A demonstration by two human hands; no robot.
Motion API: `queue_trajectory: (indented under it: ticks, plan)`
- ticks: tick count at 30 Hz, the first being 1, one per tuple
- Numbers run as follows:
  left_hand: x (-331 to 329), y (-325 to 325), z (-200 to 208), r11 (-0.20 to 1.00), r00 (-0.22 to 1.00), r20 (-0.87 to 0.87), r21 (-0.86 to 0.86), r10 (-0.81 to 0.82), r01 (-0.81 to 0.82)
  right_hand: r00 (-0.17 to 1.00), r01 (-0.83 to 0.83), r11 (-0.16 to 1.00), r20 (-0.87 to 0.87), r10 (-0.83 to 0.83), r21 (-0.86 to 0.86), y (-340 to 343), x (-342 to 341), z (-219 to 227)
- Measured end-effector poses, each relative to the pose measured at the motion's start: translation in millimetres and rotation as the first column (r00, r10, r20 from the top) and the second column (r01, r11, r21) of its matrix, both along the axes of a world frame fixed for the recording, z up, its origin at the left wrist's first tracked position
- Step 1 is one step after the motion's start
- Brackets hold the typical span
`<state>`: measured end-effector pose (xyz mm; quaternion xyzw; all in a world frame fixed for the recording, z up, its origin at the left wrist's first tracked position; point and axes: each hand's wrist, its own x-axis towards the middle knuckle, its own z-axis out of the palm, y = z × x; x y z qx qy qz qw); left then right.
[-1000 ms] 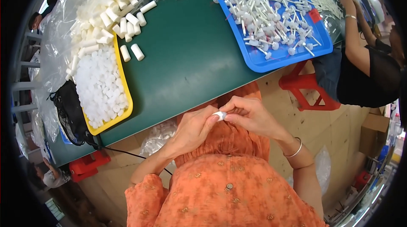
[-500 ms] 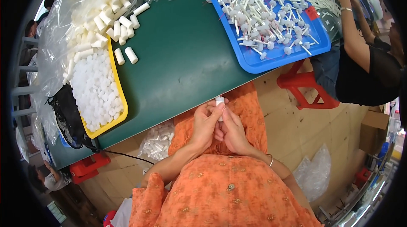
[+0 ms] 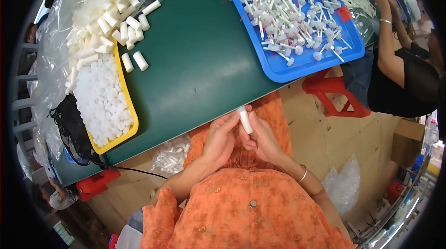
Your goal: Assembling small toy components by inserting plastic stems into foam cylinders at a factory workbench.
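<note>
Just off the front edge of the table, over my lap, I hold a small white cylinder [image 3: 245, 122] between both hands. Its far end looks slightly greyer, perhaps a fitted plug; the fingers partly cover it. My left hand [image 3: 221, 136] pinches the far end, thumb pressed along the side. Around the other side my right hand [image 3: 261, 141] is closed, with thumb and curled fingers against the cylinder. Similar cream-white foam-like cylinders [image 3: 140, 60] lie on the table to the left. Beside them, a yellow tray [image 3: 134, 118] is heaped with small white plastic plugs [image 3: 103, 102].
A blue tray [image 3: 278, 73] at the right holds many white sticks with round discs. A large clear bag [image 3: 58, 58] of cylinders lies far left, black mesh [image 3: 69, 128] below it. Another person's arm [image 3: 388, 49] is at the right, near a red stool [image 3: 337, 93].
The white cylinder now shows more of its length and tilts toward my right hand. My hands have spread slightly, and the right thumb has slid back along it.
</note>
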<state>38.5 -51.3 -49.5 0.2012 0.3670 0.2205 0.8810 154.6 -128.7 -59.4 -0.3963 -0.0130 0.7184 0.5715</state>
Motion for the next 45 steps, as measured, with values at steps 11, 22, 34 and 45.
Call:
queue_trajectory:
  ticks: [11, 22, 34, 45]
  plan:
    - [-5.3, 6.8, -2.6, 0.995, 0.996, -0.014, -0.043, -0.093, 0.093, 0.9, 0.051, 0.99, -0.422, -0.104, -0.135, 9.3, -1.6, 12.0]
    - [-29.3, -1.3, 25.3, 0.991, 0.99, 0.068, 0.058, -0.127, 0.123, -0.028, -0.599, 0.734, 0.908, -0.418, 0.32, -5.4, 34.5, 40.0]
    - [-34.7, -1.9, 28.4, 0.963, 0.964, 0.056, 0.093, -0.259, 0.253, -0.018, -0.552, 0.734, 0.874, -0.486, 0.396, 3.3, 18.8, 35.0]
    - [-134.4, 17.0, 2.8, 0.95, 0.937, -0.17, 0.018, -0.305, 0.312, -0.218, -0.385, 0.882, 0.901, -0.374, 0.273, 25.1, 77.7, 80.2]
